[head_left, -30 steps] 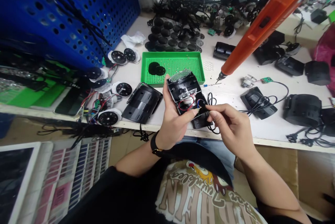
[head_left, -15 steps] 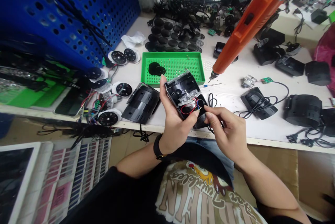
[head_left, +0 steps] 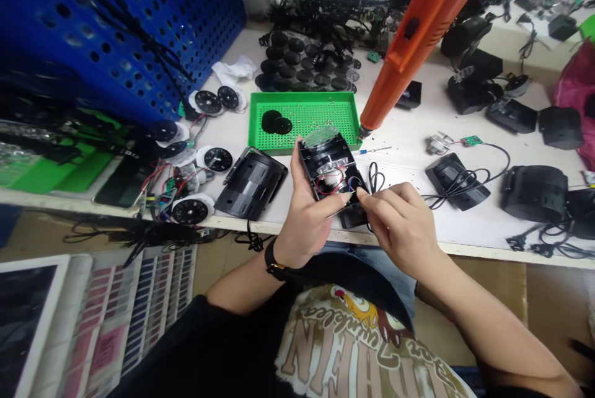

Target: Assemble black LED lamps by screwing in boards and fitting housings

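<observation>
My left hand [head_left: 309, 218] is wrapped round an open black plastic housing [head_left: 325, 153], held tilted above the bench's front edge. Inside it sit a clear-and-white motor unit [head_left: 332, 178] and thin red and blue wires [head_left: 349, 184]. The left thumb presses near the wire ends. My right hand [head_left: 400, 218] is closed at the housing's right side, thumb and forefinger pinched by the wires; what lies between those fingertips is too small to make out. A black cable [head_left: 375, 178] loops beside the housing. Just beyond, an orange electric screwdriver [head_left: 404, 44] hangs tip down.
A green perforated tray [head_left: 253, 122] holds black discs and small screws. Another black housing [head_left: 253, 184] stands left of my hands, near motor units with black dials [head_left: 217, 159]. Black housings with cords [head_left: 458, 181] lie to the right. A blue perforated crate [head_left: 186, 13] stands at back left.
The housing has turned slightly in my left hand, showing a round mesh at its top. My right fingers have moved a little left, closer to the wires. The screwdriver has swung left.
</observation>
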The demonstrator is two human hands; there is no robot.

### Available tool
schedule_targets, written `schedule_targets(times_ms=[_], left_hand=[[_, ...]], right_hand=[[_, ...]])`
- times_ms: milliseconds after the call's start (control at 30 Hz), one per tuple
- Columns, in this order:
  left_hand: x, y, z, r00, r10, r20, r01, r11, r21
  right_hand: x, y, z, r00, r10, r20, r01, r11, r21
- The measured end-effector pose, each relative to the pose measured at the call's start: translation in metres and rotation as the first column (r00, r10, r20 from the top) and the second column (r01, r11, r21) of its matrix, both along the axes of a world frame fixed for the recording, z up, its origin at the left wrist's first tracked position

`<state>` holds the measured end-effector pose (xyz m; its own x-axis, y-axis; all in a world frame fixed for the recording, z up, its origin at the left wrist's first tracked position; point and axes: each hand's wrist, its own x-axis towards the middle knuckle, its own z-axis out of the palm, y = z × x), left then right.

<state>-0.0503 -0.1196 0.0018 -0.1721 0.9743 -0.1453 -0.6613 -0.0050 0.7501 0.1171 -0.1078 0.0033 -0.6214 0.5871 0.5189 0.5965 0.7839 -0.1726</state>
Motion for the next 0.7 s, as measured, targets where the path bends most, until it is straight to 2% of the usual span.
schedule_targets(times_ms=[100,267,333,400,467,533,567,633,700], left_hand=[[-0.001,0.0,-0.001,0.999,-0.033,0.005,0.033,0.999,-0.022],[-0.009,0.005,-0.006,0.994,-0.05,-0.101,0.049,0.999,-0.004],[-0.014,0.01,-0.005,0.99,-0.03,-0.141,0.034,0.999,0.03],[-0.02,0.013,-0.003,0.986,-0.001,-0.168,0.007,0.999,0.032],[-0.024,0.016,0.001,0.983,0.05,-0.179,-0.05,0.999,0.006],[-0.024,0.018,0.004,0.978,0.102,-0.183,-0.106,0.994,-0.009],[-0.023,0.018,0.006,0.976,0.114,-0.187,-0.118,0.993,-0.008],[-0.018,0.019,0.008,0.974,0.111,-0.196,-0.114,0.993,-0.006],[-0.012,0.019,0.011,0.976,0.092,-0.196,-0.099,0.995,-0.027]], right_hand=[[-0.006,-0.005,-0.001,0.994,-0.095,-0.045,0.097,0.994,0.055],[0.002,-0.012,-0.003,0.942,-0.179,-0.285,0.136,0.977,-0.166],[0.023,-0.013,-0.008,0.892,-0.293,-0.345,0.251,0.954,-0.161],[0.056,-0.012,-0.018,0.818,-0.462,-0.341,0.448,0.885,-0.124],[0.096,-0.01,-0.031,0.719,-0.637,-0.278,0.63,0.766,-0.126],[0.136,-0.004,-0.046,0.615,-0.765,-0.192,0.739,0.644,-0.198],[0.153,0.0,-0.052,0.589,-0.795,-0.146,0.757,0.606,-0.245],[0.177,0.014,-0.059,0.607,-0.794,-0.03,0.74,0.579,-0.342],[0.186,0.032,-0.059,0.681,-0.723,0.119,0.691,0.579,-0.433]])
